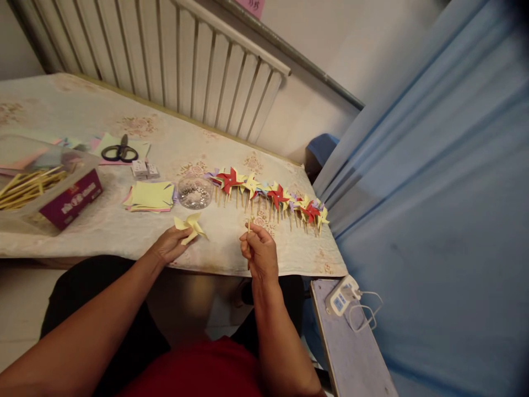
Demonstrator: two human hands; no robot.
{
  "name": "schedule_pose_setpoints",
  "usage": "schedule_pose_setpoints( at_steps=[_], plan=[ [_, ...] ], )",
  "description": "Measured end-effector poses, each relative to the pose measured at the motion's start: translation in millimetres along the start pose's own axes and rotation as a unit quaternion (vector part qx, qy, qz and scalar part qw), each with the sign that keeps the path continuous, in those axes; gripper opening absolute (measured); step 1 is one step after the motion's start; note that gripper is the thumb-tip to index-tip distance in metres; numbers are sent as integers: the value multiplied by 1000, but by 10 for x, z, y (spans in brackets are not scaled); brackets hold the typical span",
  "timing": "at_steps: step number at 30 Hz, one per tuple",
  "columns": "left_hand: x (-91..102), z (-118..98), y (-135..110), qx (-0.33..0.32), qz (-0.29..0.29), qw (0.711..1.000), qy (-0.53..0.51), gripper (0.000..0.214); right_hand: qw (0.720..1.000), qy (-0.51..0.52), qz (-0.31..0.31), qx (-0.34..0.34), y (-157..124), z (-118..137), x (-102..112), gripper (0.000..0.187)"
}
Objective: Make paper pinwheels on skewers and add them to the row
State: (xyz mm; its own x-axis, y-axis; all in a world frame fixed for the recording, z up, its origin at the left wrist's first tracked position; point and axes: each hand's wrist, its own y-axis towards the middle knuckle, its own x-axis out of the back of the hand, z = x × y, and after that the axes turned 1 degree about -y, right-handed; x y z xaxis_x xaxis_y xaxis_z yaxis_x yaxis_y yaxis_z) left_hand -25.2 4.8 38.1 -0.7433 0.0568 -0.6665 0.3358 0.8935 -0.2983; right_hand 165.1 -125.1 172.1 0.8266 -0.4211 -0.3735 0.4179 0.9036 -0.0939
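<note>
Nearest the round tub, on its near side, is a yellow pinwheel, apart from its stick; the step seems to be pairing them, which calls for bringing the stick's tip to the pinwheel's middle. The left hand grips the pinwheel lightly between thumb and fingers; the right hand, right of the tub, curls tightly, pinching the stick. Made-up pinwheels stretch rightward from the tub.

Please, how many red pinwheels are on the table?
3: one red pinwheel toward the left of the pinwheel row, another midway, a third toward the right; more may be hidden.
</note>
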Motion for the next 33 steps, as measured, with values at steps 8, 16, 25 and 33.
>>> schedule_pose_setpoints(
  at_steps=[8,16,25,33],
  plan=[
    [30,-1,29,19,-3,1000,1,37,999,13,-35,11,-12,59,18,24],
    [6,0,37,25,-19,999,-30,33,999,3,-47,0,-22,66,12,22],
    [23,14,58,27,-20,998,-46,33,999,3,-51,-7,-31,47,35,25],
    [43,26,67,20,-16,998,-58,35,998,16,-55,-13,-36,52,34,24]
  ],
)
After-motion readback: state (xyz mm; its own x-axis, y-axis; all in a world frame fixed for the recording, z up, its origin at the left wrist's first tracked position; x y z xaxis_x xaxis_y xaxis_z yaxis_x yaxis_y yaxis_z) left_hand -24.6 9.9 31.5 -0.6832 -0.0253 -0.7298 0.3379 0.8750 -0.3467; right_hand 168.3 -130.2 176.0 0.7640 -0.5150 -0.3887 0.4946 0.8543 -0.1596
